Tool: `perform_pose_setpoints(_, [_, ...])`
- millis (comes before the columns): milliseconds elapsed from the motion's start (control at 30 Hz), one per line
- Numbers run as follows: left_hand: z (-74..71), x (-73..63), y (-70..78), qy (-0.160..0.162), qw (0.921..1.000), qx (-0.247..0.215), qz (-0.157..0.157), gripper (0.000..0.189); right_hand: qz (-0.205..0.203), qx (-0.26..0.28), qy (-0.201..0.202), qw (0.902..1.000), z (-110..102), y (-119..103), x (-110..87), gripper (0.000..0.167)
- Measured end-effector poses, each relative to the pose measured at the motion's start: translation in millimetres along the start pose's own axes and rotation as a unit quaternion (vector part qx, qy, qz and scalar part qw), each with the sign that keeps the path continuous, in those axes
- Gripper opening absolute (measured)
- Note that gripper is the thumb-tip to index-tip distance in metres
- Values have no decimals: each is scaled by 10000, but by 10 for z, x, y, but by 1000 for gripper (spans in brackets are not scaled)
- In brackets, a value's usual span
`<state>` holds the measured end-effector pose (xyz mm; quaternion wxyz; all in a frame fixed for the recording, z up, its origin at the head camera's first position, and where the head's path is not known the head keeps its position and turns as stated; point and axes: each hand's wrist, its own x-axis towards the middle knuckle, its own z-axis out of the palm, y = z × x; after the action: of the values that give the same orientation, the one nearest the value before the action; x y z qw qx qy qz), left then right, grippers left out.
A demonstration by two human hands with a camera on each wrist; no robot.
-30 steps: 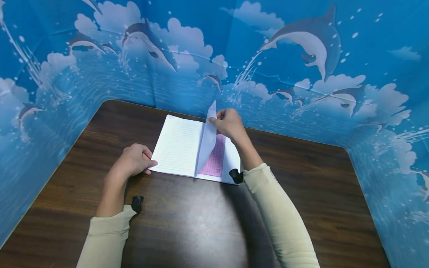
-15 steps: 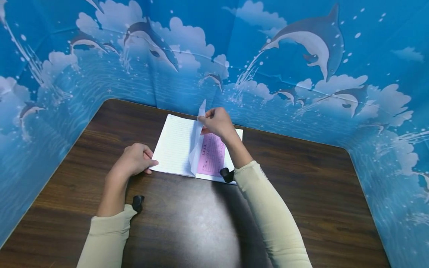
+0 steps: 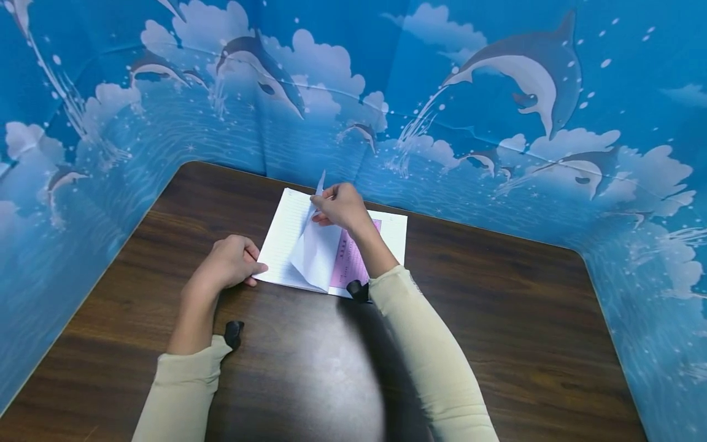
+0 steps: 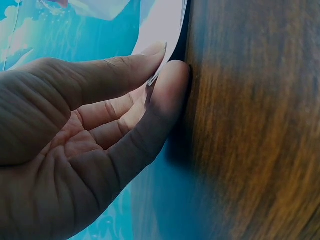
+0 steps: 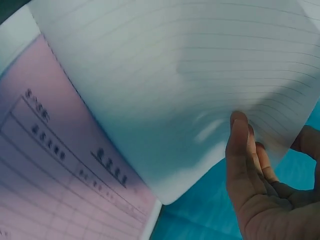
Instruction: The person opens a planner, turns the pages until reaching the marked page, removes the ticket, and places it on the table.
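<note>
An open lined notebook [image 3: 278,242] lies near the table's far edge. My left hand [image 3: 227,264] pinches its near left corner; in the left wrist view, the thumb is on top of the pages [image 4: 162,25] and a finger is underneath. One lined page [image 3: 317,255] stands lifted, curving over the left half, its upper part pinched between my right thumb and fingers [image 5: 239,150]. My right hand [image 3: 343,207] is above the notebook's far side. A pink printed sheet [image 3: 349,263] with a ruled table lies on the right half, partly hidden by my right forearm.
The dark wooden table [image 3: 497,319] extends to both sides and toward me. A blue dolphin-print cloth [image 3: 342,73] stands close behind its far edge. Each pale sleeve has a small black device at the cuff, such as the left one [image 3: 234,334].
My right hand has moved left with the page, which now leans over the left half. More of the pink sheet shows than a second ago. The left hand stays at the corner.
</note>
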<state>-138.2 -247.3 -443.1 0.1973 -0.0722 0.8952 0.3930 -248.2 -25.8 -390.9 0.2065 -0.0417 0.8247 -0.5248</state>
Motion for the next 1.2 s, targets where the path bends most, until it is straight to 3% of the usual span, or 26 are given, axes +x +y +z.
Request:
perform_pose_setpoints(267, [-6,0,31,-6,9999,19,-103,24,301,95,184,9993,191,59,91,27])
perform_pose_setpoints(633, [-2,1,36,-48,9999,-29,-128,21,338,121,678,9971,484,195,172,19])
perform_pose_setpoints(967, [29,5,36,-76,9997,-180,-125,14,421,-639,970,9923,643,313,206,19])
perform_pose_setpoints(1200, [-16,3,8,-74,9999,-69,-140,23,223,-1252,655,9897,674,300,192,36])
